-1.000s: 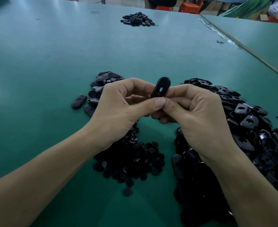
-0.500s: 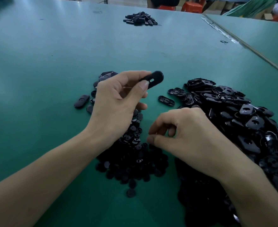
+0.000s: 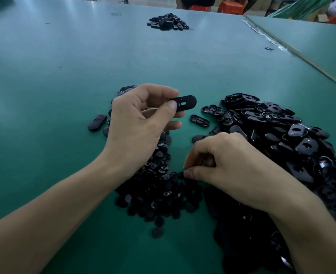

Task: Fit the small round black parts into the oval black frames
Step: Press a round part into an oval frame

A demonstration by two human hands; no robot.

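Observation:
My left hand (image 3: pixel 141 123) pinches one oval black frame (image 3: pixel 185 103) between thumb and fingers, held above the green table. My right hand (image 3: pixel 226 171) is lower, its curled fingers and thumb down at the edge of the heap of small round black parts (image 3: pixel 159 196); whether a part sits between the fingertips is hidden. A big pile of oval black frames (image 3: pixel 277 139) lies to the right, partly under my right wrist.
A few oval pieces (image 3: pixel 96 122) lie left of my left hand, with more behind it. Another small heap of black parts (image 3: pixel 168 21) sits far back on the green table (image 3: pixel 64 66). A seam (image 3: pixel 301 56) runs along the table's right side.
My right hand let go of the oval frame and dropped to the heap of round parts. My left hand kept the frame and turned it flatter.

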